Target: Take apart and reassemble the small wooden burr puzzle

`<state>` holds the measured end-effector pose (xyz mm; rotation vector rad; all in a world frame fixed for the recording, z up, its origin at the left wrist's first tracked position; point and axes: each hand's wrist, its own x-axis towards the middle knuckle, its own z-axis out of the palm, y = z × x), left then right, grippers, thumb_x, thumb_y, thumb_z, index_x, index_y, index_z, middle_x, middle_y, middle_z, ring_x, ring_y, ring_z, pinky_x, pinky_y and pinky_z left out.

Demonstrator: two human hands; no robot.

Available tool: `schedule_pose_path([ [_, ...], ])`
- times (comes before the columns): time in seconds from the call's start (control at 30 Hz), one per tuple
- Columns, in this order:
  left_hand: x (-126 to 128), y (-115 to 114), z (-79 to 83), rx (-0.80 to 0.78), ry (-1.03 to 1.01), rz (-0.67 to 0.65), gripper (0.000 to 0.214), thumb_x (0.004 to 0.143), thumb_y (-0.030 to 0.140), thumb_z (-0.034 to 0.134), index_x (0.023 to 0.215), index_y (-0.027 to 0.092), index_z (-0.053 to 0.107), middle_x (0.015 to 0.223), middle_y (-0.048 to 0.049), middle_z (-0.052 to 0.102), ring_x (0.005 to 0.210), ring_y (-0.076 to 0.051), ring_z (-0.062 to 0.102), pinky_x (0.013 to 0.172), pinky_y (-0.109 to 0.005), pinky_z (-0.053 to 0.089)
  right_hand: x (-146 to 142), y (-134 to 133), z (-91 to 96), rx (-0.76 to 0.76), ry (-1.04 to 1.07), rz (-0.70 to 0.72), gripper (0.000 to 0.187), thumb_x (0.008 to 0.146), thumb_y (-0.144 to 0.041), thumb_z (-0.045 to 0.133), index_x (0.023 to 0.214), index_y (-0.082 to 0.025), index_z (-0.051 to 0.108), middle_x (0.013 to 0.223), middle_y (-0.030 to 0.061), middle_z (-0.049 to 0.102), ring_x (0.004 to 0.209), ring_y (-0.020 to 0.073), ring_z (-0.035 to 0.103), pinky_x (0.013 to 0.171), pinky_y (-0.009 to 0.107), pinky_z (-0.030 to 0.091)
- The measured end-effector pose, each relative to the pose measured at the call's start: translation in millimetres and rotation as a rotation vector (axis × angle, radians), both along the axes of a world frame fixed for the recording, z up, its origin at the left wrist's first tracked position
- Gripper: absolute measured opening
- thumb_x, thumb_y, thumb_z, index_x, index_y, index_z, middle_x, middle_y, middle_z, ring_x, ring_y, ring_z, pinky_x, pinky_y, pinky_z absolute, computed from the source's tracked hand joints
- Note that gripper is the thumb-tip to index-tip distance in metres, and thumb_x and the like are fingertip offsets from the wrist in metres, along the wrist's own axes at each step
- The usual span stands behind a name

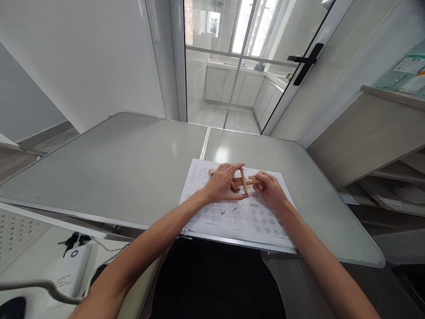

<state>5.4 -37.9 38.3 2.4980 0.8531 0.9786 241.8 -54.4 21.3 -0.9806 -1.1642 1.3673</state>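
Observation:
Over a printed sheet (215,217) with rows of small diagrams, both hands are at work on wooden puzzle pieces. My left hand (224,182) has its thumb and fingers around the ends of an upright wooden puzzle piece (244,180). Pinched in my right hand (268,185) is a flat, notched wooden puzzle piece (254,180), whose left end meets the upright one. More wooden parts (236,187) show behind the upright piece, partly hidden by my left hand. Just left of that hand lies a small wooden block (211,171) on the paper.
The grey table (126,168) has a seam running near its middle. Beyond it stands a glass door (239,84) with a black handle (307,62). A wooden shelf unit (375,133) is at the right. Below left, a white box (73,270) and cables sit on a lower surface.

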Motion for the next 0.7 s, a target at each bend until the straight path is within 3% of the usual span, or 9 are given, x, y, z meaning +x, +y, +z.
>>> schedule_pose_path([
  [0.7,2.9,-2.4,4.8,-0.042,-0.052,0.013,0.091,0.074,0.055,0.085,0.152,0.029,0.045,0.134,-0.0075,0.07,0.126,-0.034,0.063,0.115,-0.051,0.044,9.7,5.1,-2.5,-0.025,0.073,-0.11,0.046,0.081,-0.036,0.081,0.055,-0.024,0.045,0.051,-0.0058,0.033,0.045,0.0115,0.042,0.041,0.028,0.036],
])
